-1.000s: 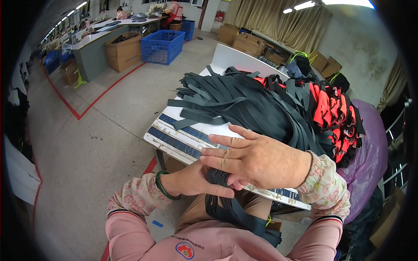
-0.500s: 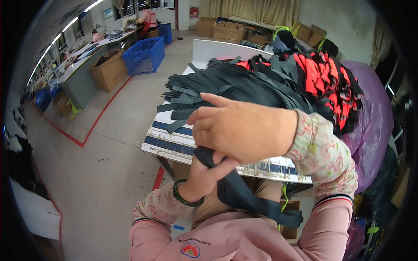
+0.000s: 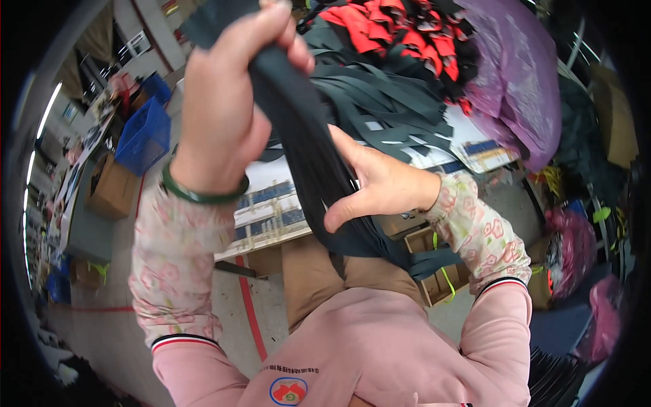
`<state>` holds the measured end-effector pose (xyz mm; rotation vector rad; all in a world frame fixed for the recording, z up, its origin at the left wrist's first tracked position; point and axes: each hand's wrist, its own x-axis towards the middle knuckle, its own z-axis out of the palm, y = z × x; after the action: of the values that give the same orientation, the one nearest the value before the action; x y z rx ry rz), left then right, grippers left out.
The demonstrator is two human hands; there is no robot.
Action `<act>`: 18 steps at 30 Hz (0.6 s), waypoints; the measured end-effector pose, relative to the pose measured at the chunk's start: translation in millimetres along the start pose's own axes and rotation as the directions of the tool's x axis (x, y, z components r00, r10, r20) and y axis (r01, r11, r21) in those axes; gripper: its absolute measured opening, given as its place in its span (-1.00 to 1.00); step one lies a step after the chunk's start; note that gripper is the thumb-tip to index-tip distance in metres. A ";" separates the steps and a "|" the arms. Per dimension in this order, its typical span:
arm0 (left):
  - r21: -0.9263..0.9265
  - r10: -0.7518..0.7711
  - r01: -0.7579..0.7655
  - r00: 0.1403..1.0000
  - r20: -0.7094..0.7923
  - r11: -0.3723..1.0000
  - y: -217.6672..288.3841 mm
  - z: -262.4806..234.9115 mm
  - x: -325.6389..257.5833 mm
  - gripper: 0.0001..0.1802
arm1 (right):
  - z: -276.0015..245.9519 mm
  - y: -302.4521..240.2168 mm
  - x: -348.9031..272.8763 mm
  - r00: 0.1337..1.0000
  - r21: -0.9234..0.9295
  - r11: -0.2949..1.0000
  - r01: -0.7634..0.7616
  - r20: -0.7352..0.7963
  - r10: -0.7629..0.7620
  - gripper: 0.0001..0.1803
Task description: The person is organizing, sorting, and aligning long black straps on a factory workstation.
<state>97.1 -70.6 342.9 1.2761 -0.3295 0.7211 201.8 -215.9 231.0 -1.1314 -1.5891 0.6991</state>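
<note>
A long bundle of dark grey-green fabric strips runs slantwise from the upper left down to my lap. My left hand, raised high with a green bangle at the wrist, is closed round its upper part. Lower down, my right hand lies around the bundle's right side, thumb in front and the other fingers partly hidden. The loose lower ends trail past my right thigh. Behind the hands, a pile of similar strips covers the white table.
Red and black fabric pieces are heaped at the table's far side, against a large purple plastic bag. An open cardboard box stands below the table on the right. A blue crate and a brown carton stand at left.
My left hand has risen to the upper left, lifting the bundle's end. My right hand has moved off the left one to the bundle's middle. The view has shifted rightward and down.
</note>
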 end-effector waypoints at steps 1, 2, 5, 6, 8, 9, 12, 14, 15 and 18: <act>0.038 -0.059 0.056 0.996 0.074 0.998 -0.4 18.4 17.5 -0.86 | -5.5 -10.6 -14.8 0.993 0.078 0.992 -0.096 -0.068 0.101 0.14; 0.081 -0.116 0.105 0.982 0.148 0.991 -5.9 35.5 36.5 -0.84 | -14.6 -16.0 -27.9 0.978 0.012 0.994 -0.106 -0.180 0.106 0.08; -0.332 0.002 0.219 0.831 0.556 0.918 -35.3 104.6 83.0 -0.87 | -46.8 -21.4 -60.8 0.938 -0.004 0.999 -0.046 -0.343 0.042 -0.18; -0.133 -0.056 0.118 0.915 0.399 0.984 -28.5 130.2 87.2 -0.88 | -59.4 -29.4 -70.3 0.933 -0.031 0.996 -0.082 -0.353 0.066 -0.25; 0.076 -0.074 0.056 0.965 0.254 0.996 -32.8 168.2 99.6 -0.89 | -87.5 -45.6 -93.5 0.914 0.075 0.976 -0.205 -0.342 0.219 -0.26; 0.061 -0.058 0.040 0.935 0.349 0.997 -40.9 184.8 107.2 -0.88 | -100.1 -48.8 -107.3 0.903 0.051 0.980 -0.191 -0.382 0.196 -0.25; 0.056 0.010 -0.043 0.872 0.489 0.997 -53.7 219.6 121.4 -0.85 | -118.5 -53.2 -124.9 0.882 -0.046 0.996 -0.073 -0.469 0.043 -0.25; 0.111 0.010 -0.076 0.863 0.505 0.991 -61.9 238.6 126.5 -0.84 | -125.4 -52.2 -130.6 0.854 -0.040 0.999 -0.018 -0.519 -0.006 -0.28; 0.169 -0.018 -0.050 0.925 0.378 0.984 -65.1 249.7 122.6 -0.86 | -127.2 -54.2 -130.9 0.859 0.049 0.998 -0.046 -0.508 0.064 -0.31; 0.383 -0.052 0.081 0.995 -0.085 0.920 -68.8 300.3 104.9 -0.87 | -136.1 -45.7 -138.1 0.856 0.143 0.989 -0.042 -0.506 0.109 -0.35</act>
<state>268.1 -330.3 439.1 1.6220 -0.0823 0.7975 321.1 -373.2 257.7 -1.1707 -1.0353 0.4841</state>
